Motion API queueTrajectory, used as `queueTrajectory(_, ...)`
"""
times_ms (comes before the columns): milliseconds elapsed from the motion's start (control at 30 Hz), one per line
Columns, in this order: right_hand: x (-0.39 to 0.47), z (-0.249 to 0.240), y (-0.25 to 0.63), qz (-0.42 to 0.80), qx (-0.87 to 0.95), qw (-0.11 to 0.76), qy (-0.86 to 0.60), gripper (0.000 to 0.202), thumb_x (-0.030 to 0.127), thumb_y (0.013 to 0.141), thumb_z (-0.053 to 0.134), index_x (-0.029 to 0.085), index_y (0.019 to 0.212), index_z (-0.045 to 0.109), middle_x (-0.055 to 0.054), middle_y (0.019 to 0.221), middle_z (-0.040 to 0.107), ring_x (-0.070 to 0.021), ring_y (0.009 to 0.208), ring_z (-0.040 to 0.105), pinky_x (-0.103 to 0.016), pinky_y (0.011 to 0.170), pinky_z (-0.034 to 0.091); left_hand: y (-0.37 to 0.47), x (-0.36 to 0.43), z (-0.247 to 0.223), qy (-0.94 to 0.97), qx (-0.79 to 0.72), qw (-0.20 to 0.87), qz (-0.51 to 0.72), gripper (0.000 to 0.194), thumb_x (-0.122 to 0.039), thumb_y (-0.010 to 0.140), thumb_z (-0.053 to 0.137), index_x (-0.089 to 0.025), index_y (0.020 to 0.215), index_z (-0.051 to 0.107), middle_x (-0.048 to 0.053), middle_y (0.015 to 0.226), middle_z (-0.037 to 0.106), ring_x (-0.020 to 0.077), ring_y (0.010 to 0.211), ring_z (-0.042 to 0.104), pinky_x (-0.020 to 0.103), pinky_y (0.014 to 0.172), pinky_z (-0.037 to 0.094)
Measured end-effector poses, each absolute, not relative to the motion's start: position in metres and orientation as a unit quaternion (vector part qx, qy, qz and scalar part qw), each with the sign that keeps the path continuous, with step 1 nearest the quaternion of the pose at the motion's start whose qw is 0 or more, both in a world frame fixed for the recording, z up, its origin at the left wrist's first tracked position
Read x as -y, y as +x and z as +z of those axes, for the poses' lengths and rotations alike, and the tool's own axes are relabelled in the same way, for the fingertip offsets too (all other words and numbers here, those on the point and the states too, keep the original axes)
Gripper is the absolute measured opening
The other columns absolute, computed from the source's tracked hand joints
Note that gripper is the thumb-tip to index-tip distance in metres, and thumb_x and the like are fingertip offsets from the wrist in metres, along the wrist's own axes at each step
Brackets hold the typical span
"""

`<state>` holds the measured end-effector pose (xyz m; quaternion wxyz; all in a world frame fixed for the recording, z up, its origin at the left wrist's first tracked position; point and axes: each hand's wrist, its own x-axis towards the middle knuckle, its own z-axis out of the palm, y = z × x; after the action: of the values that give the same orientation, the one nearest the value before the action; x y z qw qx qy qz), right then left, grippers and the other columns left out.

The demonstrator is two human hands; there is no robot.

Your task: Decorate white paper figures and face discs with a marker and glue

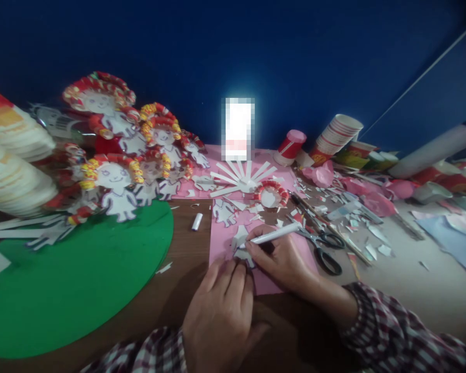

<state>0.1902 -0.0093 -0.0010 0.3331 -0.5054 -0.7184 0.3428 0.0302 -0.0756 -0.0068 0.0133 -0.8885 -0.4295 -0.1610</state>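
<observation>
A white marker pen (275,234) lies slanted in my right hand (285,259), gripped between thumb and fingers near its tip. The tip touches a small white paper doll cutout (241,238), whose edge shows a dark purple line. My left hand (221,311) rests with its fingers flat on the lower part of that cutout, covering some of it. Beneath both is a pink paper sheet (264,285). Another paper doll cutout (224,211) lies just beyond. The marker cap (197,221) lies on the brown table to the left.
Scissors (328,259) and paper scraps (373,233) lie at right. Finished paper dolls (114,181) with red and yellow ring hair stand at left by a green disc (101,290). Paper cups (339,134), white strips (244,184) and a red ring (272,194) are farther back.
</observation>
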Motion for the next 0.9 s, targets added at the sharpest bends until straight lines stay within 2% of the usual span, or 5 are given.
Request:
queueTrajectory(267, 0.0102, -0.0025, 0.1898, 0.369, 0.725, 0.327, -0.481, 0.004, 0.021, 0.083, 0.056, 0.02, 0.08, 0.059, 0.001, 0.072, 0.062, -0.0122, 0.065, 0.057, -0.022, 0.06, 0.046, 0.031, 0.0758, -0.0073, -0.889, 0.427, 0.017, -0.165, 0.064, -0.059, 0.074, 0.06, -0.005, 0.109, 0.064, 0.017, 0.108, 0.066, 0.0319, 0.101, 0.061, 0.049, 0.097, 0.039)
queueTrajectory(500, 0.0085, -0.0027, 0.1899, 0.328, 0.733, 0.322, -0.501, 0.005, 0.022, 0.082, 0.058, 0.02, 0.078, 0.059, 0.002, 0.069, 0.061, -0.0121, 0.062, 0.055, -0.022, 0.058, 0.045, 0.0305, 0.0753, -0.0069, -0.887, 0.426, 0.022, -0.175, 0.065, -0.059, 0.076, 0.059, -0.004, 0.11, 0.063, 0.018, 0.111, 0.065, 0.0325, 0.104, 0.06, 0.049, 0.097, 0.038)
queueTrajectory(900, 0.0081, -0.0033, 0.1897, 0.323, 0.713, 0.344, -0.519, 0.005, 0.021, 0.083, 0.056, 0.022, 0.078, 0.058, 0.001, 0.072, 0.063, -0.014, 0.068, 0.058, -0.024, 0.063, 0.048, 0.0306, 0.0767, -0.0085, -0.886, 0.433, 0.018, -0.167, 0.064, -0.06, 0.076, 0.057, -0.007, 0.111, 0.063, 0.017, 0.113, 0.065, 0.0317, 0.105, 0.059, 0.049, 0.099, 0.037)
